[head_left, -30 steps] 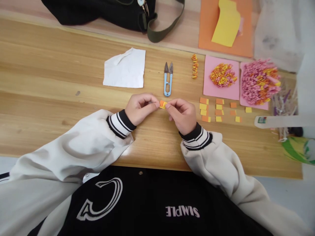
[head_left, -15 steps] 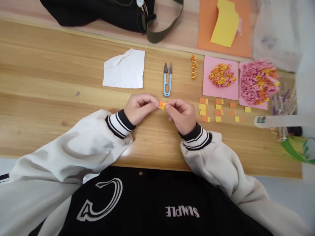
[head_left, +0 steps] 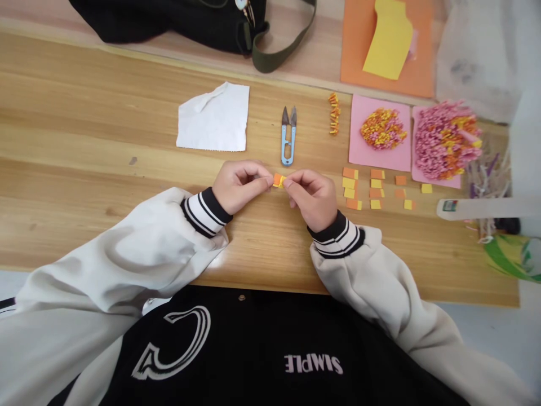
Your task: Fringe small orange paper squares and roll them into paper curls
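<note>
Between my two hands is a small orange-and-yellow paper piece (head_left: pixel 278 180). My left hand (head_left: pixel 242 185) pinches its left end between thumb and forefinger. The other end is in the closed fingertips of my right hand (head_left: pixel 311 194). The fingertips hide parts of the piece. Just beyond my hands lie blue thread snips (head_left: pixel 288 144) with their blades apart, pointing away. To the right, small orange and yellow paper pieces (head_left: pixel 376 183) sit in short rows on the wooden table, several of them overlapping in pairs.
A torn white sheet (head_left: pixel 215 121) lies at the back left. Twisted orange-yellow strips (head_left: pixel 333 114) stand left of two pink sheets (head_left: pixel 357 155) heaped with tiny rolled paper bits (head_left: pixel 446 141). Behind are a black bag (head_left: pixel 177 20) and an orange sheet (head_left: pixel 353 51). A white strip (head_left: pixel 477 208) juts in at right.
My hands and the paper piece between them stay almost in the same place. The whole view has shifted very slightly.
</note>
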{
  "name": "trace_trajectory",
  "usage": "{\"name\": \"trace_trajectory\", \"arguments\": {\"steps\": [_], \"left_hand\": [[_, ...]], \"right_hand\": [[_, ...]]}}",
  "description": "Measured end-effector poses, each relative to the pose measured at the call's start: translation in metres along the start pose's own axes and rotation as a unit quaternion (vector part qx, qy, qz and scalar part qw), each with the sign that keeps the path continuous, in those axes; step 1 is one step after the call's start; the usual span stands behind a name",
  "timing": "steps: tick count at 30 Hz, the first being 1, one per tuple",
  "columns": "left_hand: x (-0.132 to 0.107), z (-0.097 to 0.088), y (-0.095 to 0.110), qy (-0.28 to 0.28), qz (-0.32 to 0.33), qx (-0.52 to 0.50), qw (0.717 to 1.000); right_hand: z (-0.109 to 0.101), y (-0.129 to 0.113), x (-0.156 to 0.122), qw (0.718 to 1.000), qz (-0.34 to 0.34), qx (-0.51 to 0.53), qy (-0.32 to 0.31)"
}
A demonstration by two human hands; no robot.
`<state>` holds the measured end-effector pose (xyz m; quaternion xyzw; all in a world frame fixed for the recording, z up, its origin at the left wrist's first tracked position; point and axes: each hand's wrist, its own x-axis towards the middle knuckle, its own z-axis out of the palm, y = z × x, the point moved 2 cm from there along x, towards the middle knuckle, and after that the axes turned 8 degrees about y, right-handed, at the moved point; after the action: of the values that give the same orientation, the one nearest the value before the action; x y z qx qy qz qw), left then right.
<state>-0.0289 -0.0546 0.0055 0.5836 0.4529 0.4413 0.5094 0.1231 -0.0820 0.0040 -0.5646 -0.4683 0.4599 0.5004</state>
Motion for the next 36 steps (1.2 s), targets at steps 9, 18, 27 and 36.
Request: {"name": "trace_trajectory", "arguments": {"steps": [9, 18, 27, 36], "left_hand": [[0.0005, -0.0003, 0.0019, -0.007, -0.017, -0.013, 1.000], [0.0001, -0.0002, -0.0002, 0.001, -0.010, -0.010, 1.000], [0.0003, -0.0005, -0.0004, 0.002, -0.010, 0.006, 1.000], [0.0002, -0.0020, -0.0011, -0.005, -0.028, 0.004, 1.000]], "right_hand": [[0.0003, 0.0001, 0.0001, 1.000, 0.001, 0.007, 0.001], [0.0006, 0.0006, 0.0003, 1.000, -0.001, 0.003, -0.004], [-0.0001, 0.0007, 0.0003, 1.000, -0.006, 0.000, -0.013], [-0.0002, 0.0003, 0.0006, 1.000, 0.008, -0.005, -0.005]]}}
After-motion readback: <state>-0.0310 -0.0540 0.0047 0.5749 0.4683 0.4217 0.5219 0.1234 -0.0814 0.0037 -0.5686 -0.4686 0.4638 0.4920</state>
